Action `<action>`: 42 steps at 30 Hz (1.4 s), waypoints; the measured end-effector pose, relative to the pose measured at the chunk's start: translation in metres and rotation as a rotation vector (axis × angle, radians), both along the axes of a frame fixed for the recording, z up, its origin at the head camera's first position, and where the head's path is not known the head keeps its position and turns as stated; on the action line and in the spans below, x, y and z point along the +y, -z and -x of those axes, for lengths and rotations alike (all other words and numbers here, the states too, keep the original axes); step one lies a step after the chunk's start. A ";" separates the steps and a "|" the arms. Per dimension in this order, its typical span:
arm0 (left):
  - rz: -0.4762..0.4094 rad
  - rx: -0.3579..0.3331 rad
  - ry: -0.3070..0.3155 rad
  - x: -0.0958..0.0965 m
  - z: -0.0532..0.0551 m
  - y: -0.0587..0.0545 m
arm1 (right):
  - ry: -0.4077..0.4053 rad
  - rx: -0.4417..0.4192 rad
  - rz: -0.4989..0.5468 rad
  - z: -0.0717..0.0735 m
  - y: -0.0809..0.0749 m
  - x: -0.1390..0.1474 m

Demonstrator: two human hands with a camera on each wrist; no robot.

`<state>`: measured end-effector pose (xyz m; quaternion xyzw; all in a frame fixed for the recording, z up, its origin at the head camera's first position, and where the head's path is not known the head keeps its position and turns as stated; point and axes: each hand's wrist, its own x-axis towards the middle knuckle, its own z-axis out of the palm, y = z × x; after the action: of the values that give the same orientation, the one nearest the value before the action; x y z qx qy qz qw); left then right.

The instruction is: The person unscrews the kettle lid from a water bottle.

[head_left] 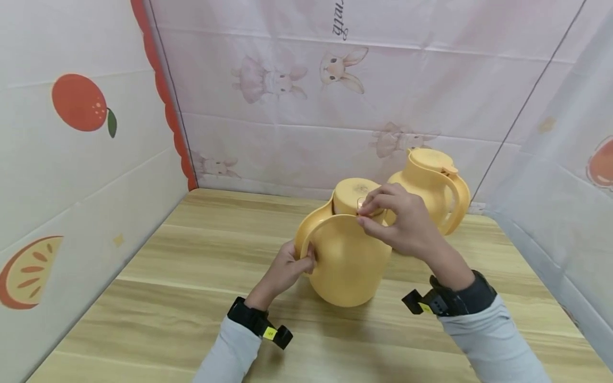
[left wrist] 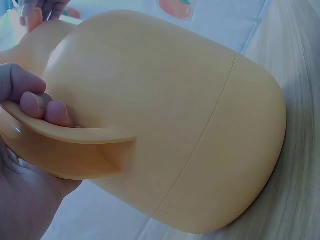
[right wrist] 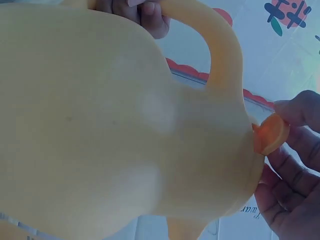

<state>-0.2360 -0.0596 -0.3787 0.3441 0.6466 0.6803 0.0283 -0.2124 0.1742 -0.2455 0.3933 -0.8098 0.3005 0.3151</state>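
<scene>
A yellow thermos jug (head_left: 351, 260) stands on the wooden table, its round lid (head_left: 351, 194) on top. My left hand (head_left: 287, 268) grips the curved handle (left wrist: 75, 135), the fingers wrapped through its loop. At the lid's edge, my right hand (head_left: 402, 221) pinches a small orange tab (right wrist: 272, 135) between thumb and forefinger. The other fingers of that hand bend close to the lid in the right wrist view. A second yellow jug (head_left: 431, 199), with its lid on, is partly hidden behind the right hand.
The wood-grain table (head_left: 191, 266) is walled by printed cloth on three sides. A rabbit-patterned sheet (head_left: 287, 133) hangs behind the jugs, and a fruit-patterned one (head_left: 119, 202) lines the left. The second jug stands near the back right corner.
</scene>
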 end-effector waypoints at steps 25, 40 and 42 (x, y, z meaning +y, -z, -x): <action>-0.059 0.014 0.025 0.002 0.001 0.004 | -0.092 -0.116 0.430 0.024 0.031 0.038; -0.057 0.006 0.029 0.002 0.002 0.004 | 0.285 -0.183 0.313 0.035 0.013 0.035; -0.054 0.007 0.027 0.002 0.002 0.004 | 0.317 -0.233 0.294 0.044 0.015 0.040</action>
<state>-0.2379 -0.0575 -0.3828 0.3558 0.6234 0.6958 0.0258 -0.2562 0.2137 -0.2605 0.1741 -0.8398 0.4052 0.3166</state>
